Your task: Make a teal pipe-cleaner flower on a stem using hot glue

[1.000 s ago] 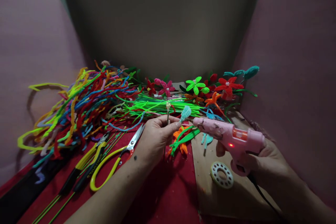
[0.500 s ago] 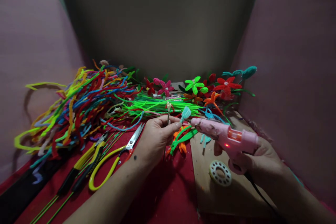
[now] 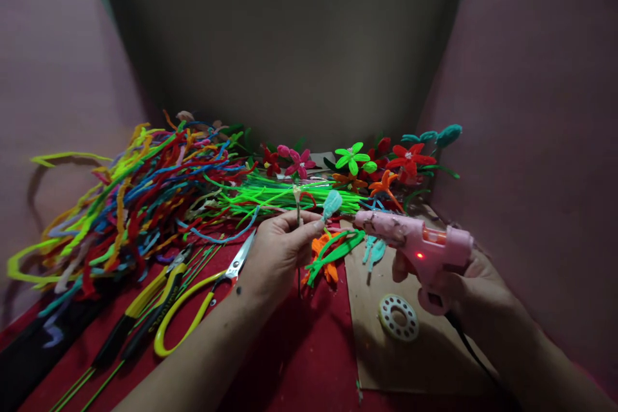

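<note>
Between thumb and fingers, my left hand (image 3: 284, 244) pinches a turquoise pipe-cleaner petal (image 3: 332, 204). The same hand also holds an upright thin stem (image 3: 298, 203) with a pale tip. My right hand (image 3: 470, 283) is wrapped round a pink hot glue gun (image 3: 415, 235) with its red light on. The gun's nozzle points left at the petal, with a small gap between them. Beneath my hands lie orange pipe-cleaner petals (image 3: 326, 264) and green pipe-cleaner leaves (image 3: 335, 256). More turquoise petals (image 3: 375, 251) rest on the cardboard near the gun.
Yellow-handled scissors (image 3: 188, 315) and pliers (image 3: 145, 309) lie on the red cloth (image 3: 299, 360) at left. Behind them is a heap of coloured pipe cleaners (image 3: 140, 199). Green stems (image 3: 270, 196) and finished flowers (image 3: 352, 158) line the back. A white ring (image 3: 398, 317) sits on the cardboard (image 3: 410, 367).
The glue gun's nozzle has drawn away from the turquoise petal, leaving a gap. My left hand, with the petal and stem, has shifted slightly left in view, as has the whole scene.
</note>
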A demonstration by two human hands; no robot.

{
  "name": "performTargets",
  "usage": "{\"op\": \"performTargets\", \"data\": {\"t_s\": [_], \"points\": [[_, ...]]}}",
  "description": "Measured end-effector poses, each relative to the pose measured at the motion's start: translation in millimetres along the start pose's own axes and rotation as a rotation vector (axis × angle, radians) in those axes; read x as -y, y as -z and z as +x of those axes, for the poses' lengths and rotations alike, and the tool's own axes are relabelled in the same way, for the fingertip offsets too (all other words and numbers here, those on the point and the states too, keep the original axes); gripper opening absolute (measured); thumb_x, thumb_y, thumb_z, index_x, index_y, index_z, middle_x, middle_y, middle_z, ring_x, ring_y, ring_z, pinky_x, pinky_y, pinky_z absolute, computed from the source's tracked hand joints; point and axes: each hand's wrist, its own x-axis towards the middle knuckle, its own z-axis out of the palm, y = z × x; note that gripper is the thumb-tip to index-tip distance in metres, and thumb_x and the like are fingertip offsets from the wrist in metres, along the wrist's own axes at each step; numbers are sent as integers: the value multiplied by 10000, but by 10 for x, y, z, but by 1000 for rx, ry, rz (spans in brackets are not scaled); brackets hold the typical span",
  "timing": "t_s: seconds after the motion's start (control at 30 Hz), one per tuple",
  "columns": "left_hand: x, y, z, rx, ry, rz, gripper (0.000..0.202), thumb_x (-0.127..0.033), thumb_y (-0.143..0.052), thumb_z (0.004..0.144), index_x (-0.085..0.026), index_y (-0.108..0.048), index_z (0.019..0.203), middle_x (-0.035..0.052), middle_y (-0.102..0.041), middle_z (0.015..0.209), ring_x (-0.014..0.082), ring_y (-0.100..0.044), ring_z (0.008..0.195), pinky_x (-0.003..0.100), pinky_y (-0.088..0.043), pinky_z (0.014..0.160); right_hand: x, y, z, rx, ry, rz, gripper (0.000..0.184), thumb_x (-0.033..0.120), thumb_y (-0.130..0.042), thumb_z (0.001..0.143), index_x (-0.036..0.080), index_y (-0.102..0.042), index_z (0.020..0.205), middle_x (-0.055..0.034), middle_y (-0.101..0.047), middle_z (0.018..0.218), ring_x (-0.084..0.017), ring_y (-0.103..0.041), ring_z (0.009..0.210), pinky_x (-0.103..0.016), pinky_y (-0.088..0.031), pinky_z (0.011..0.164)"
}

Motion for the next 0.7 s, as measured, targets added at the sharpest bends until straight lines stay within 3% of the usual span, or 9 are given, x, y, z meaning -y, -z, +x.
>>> {"op": "performTargets", "data": {"t_s": [0.07,0.17,0.23,0.33,0.43,0.5,0.7], "points": [[13,10,9,7,-6,-28,160,-259,-691,694,-136,-605,747,-81,-348,487,23,-273,420,159,-222,407,26,28,-30,-1,-48,-10,578,460,-666,654,228,-593,1178,-98,-641,832,-178,-496,625,-206,-300,354],[38,23,26,20,4,-56,167,-262,-700,686,-140,-608,753,-84,-335,491,19,-254,413,155,-204,395,52,148,-139,-184,-65,-100,330,398,-703,654,241,-692,944,-60,-649,789,-127,-492,536,-205,-368,391],[48,24,34,27,9,-64,172,-260,-709,676,-145,-613,760,-86,-329,493,16,-242,409,151,-196,392,29,279,-262,-304,-43,-287,343,358,-729,642,250,-680,964,-55,-664,884,-166,-573,662,-242,-474,531],[45,11,29,41,6,-68,168,-255,-717,668,-151,-619,758,-80,-356,507,11,-249,409,143,-191,386,-93,494,-506,-431,7,-700,424,388,-701,653,223,-631,1038,-75,-646,1013,-234,-602,832,-319,-497,692],[34,-4,8,62,9,-70,163,-251,-720,667,-154,-620,750,-77,-373,513,8,-253,406,139,-190,380,-276,655,-745,-454,-60,-1040,377,380,-580,763,204,-566,1096,-78,-642,981,-229,-608,809,-337,-489,706],[32,-13,-7,68,19,-66,167,-250,-724,664,-152,-619,751,-82,-357,501,6,-251,401,136,-189,379,-387,720,-843,-475,-32,-1210,345,379,-543,787,185,-558,1072,-92,-630,983,-241,-600,846,-353,-477,733],[44,-54,-14,51,76,-44,194,-249,-739,647,-146,-624,764,-80,-376,500,0,-277,396,125,-215,383,-576,880,-785,-435,8,-1454,339,381,-503,824,132,-537,1051,-129,-612,962,-263,-568,890,-372,-465,743]]}}
